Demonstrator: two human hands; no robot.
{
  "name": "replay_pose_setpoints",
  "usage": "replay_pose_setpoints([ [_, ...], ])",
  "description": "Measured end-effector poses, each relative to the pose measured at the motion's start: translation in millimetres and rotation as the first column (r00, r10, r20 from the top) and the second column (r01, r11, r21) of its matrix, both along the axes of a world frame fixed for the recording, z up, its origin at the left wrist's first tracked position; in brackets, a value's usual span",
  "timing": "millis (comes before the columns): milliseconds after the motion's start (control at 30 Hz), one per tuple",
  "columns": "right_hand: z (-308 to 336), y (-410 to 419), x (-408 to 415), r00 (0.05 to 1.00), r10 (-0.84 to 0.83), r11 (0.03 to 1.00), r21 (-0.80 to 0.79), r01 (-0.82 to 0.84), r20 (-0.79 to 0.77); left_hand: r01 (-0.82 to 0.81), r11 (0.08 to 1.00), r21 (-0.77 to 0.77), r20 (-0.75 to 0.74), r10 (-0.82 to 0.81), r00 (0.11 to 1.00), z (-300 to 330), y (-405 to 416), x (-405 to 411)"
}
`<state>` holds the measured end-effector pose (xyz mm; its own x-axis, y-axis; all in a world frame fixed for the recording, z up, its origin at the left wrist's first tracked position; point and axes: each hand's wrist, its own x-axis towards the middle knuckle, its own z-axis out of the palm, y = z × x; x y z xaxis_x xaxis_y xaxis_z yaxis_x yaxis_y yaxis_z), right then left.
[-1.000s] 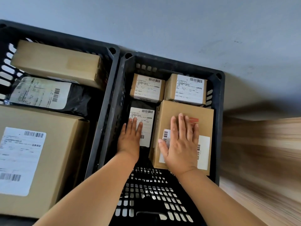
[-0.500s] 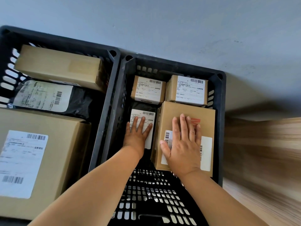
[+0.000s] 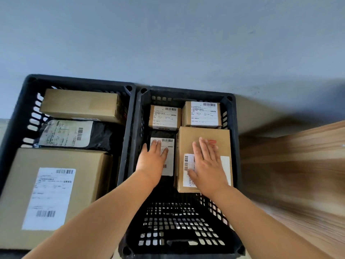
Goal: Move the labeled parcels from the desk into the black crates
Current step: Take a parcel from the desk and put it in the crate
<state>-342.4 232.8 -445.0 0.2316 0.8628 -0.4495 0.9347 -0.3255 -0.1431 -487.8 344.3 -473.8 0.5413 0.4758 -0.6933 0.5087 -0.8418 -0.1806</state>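
both hands are down in the right crate (image 3: pixel 236 146), flat on parcels that already lie inside it. the left hand (image 3: pixel 152 160) rests on the black parcel (image 3: pixel 162 134), its fingers straight and close together over the white label. the right hand (image 3: pixel 207 165) lies palm down on the tan box (image 3: pixel 204 139), fingers straight and slightly fanned, thumb out to the side; neither hand grips anything. two small labeled boxes (image 3: pixel 165 117) sit at the far end of this crate, touching each other, and the left crate (image 3: pixel 18 116) holds three more parcels.

risk, as i judge it: the black parcel looks soft and sits in a narrow slot between the crate wall and the tan box, so a hard push could crumple it or wedge it against the small box beyond. pressing the tan box sideways could pin it tight.

hard to make out: label text is too small to read, the wooden surface (image 3: pixel 298 174) at right is blurred, and no parcels left on the desk are in view, so what remains cannot be told
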Motion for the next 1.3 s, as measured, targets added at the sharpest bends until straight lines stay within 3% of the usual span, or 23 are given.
replay_pose_setpoints([
  [167, 67.6, -9.0, -8.1, 0.998, -0.031, 0.999, -0.038, 0.029, -0.046, -0.017, 0.999, 0.032, 0.115, 0.014, 0.993, 66.5, -1.7, -26.0],
  [267, 106.8, -14.1, -14.2, 0.985, -0.147, 0.989, -0.003, 0.148, -0.084, -0.060, 0.998, 0.036, 0.216, 0.051, 0.975, 115.3, 2.9, -30.5],
  [367, 146.2, -23.0, -20.9, 0.948, -0.272, 0.959, 0.030, 0.281, -0.165, -0.135, 0.991, 0.000, 0.340, 0.127, 0.932, 166.2, 4.0, -29.3],
  [533, 211.6, -47.6, -23.1, 0.939, -0.294, 0.948, 0.074, 0.311, -0.176, -0.226, 0.967, -0.119, 0.499, 0.255, 0.828, 230.8, -16.9, -12.8],
  [667, 251.3, -77.9, -11.1, 0.920, -0.361, 0.916, 0.129, 0.381, -0.154, -0.151, 0.971, -0.183, 0.523, 0.226, 0.822, 260.0, -49.9, 18.0],
  [967, 307.9, -204.2, 42.7, 0.818, -0.551, 0.802, 0.168, 0.574, -0.166, 0.039, 0.984, -0.173, 0.589, 0.071, 0.805, 321.3, -144.9, 99.4],
  [1100, 323.7, -279.1, 70.9, 0.742, -0.640, 0.720, 0.181, 0.670, -0.203, 0.123, 0.981, -0.151, 0.626, -0.001, 0.780, 346.9, -210.6, 145.9],
  [1300, 339.0, -404.0, 136.3, 0.720, -0.670, 0.684, 0.228, 0.693, -0.181, 0.195, 0.962, -0.190, 0.670, -0.019, 0.742, 376.7, -347.7, 230.2],
])
